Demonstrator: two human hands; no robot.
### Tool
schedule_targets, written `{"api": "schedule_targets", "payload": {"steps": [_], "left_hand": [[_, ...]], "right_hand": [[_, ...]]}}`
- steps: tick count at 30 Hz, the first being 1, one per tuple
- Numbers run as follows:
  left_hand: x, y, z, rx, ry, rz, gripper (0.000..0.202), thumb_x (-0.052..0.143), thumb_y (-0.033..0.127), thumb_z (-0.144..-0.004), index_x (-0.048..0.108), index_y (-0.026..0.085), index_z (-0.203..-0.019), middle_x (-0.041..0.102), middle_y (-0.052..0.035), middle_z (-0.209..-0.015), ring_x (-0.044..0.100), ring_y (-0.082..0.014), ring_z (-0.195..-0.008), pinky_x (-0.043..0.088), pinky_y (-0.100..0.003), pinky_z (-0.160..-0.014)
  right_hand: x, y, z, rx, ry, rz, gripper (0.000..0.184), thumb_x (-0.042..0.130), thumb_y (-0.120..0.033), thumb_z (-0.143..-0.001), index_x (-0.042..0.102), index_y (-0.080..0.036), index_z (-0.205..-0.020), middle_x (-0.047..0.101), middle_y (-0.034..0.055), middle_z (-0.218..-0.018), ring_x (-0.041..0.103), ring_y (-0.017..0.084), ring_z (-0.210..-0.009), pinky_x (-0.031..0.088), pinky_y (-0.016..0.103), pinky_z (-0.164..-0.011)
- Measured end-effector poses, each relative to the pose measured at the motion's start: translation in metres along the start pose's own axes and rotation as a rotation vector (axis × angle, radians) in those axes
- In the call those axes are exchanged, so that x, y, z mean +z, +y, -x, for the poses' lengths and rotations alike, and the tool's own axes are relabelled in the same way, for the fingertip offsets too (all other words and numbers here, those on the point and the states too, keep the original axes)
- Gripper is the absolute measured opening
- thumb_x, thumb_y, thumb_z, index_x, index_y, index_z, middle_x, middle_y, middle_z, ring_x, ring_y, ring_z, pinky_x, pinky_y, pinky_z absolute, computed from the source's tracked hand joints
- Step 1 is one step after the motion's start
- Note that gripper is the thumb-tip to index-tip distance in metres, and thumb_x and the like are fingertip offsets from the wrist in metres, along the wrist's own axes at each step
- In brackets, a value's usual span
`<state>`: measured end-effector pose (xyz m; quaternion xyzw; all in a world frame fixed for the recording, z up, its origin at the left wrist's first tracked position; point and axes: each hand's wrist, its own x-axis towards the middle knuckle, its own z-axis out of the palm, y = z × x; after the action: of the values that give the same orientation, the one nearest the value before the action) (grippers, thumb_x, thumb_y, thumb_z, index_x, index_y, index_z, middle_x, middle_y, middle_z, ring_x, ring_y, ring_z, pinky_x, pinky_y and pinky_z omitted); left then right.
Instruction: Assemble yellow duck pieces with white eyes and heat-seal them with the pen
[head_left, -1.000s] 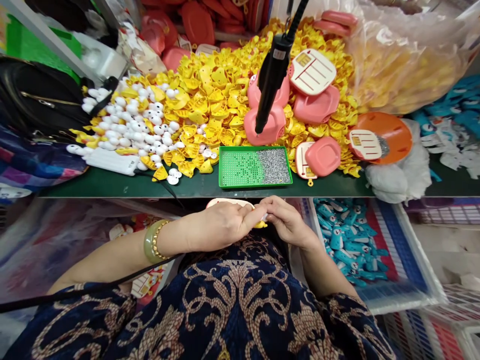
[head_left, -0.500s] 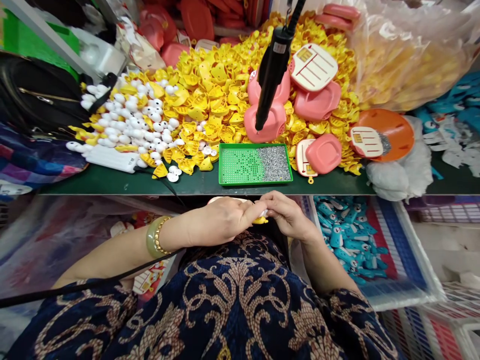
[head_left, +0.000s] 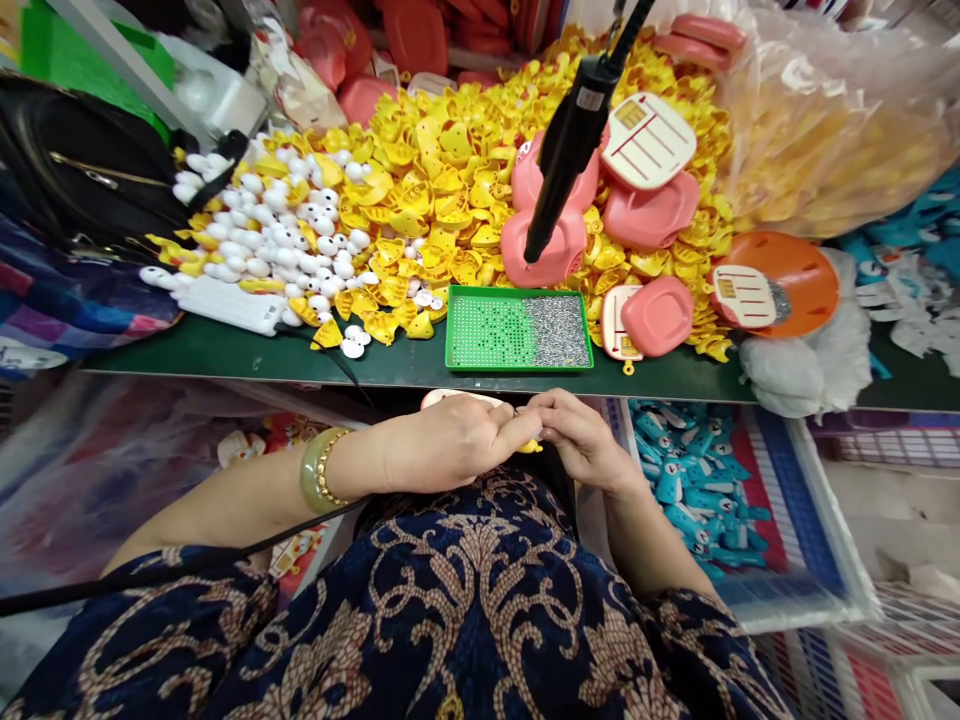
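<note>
My left hand (head_left: pixel 457 445), with a jade bangle and a gold bracelet on the wrist, and my right hand (head_left: pixel 577 435) meet below the table edge, fingertips together. Between them sits a small yellow plastic piece (head_left: pixel 529 447). A pale pink plastic shell (head_left: pixel 450 398) shows just behind my left hand, mostly hidden by my fingers. My right fingertips pinch something small at the join, but the hands hide its shape.
On the green table (head_left: pixel 412 368) lie a heap of yellow plastic pieces (head_left: pixel 442 190), white balls (head_left: pixel 277 235), pink shells (head_left: pixel 544 248) and a green tray (head_left: pixel 517 328) of small metal parts. A black electric screwdriver (head_left: pixel 574 150) hangs above. A crate of blue parts (head_left: pixel 690 480) stands at lower right.
The whole scene has shifted slightly right in view. My hands stay together around the same pieces, with no visible release or new grasp.
</note>
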<state>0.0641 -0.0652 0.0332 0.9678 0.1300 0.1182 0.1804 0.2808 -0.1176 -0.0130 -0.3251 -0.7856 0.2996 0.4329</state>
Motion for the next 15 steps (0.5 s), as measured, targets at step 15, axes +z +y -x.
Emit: {"api": "schedule_targets", "payload": {"steps": [15], "left_hand": [[-0.01, -0.012, -0.017, -0.316, 0.118, 0.416, 0.011, 0.051, 0.022, -0.085, 0.053, 0.015, -0.094, 0.059, 0.0014, -0.065, 0.051, -0.0117, -0.051, 0.032, -0.022, -0.048]], "right_hand": [[0.018, 0.001, -0.02, 0.238, 0.306, -0.072, 0.03, 0.071, -0.039, -0.085, 0.067, -0.021, -0.109, 0.067, 0.0083, -0.098, 0.063, 0.02, -0.089, 0.053, 0.035, -0.079]]}}
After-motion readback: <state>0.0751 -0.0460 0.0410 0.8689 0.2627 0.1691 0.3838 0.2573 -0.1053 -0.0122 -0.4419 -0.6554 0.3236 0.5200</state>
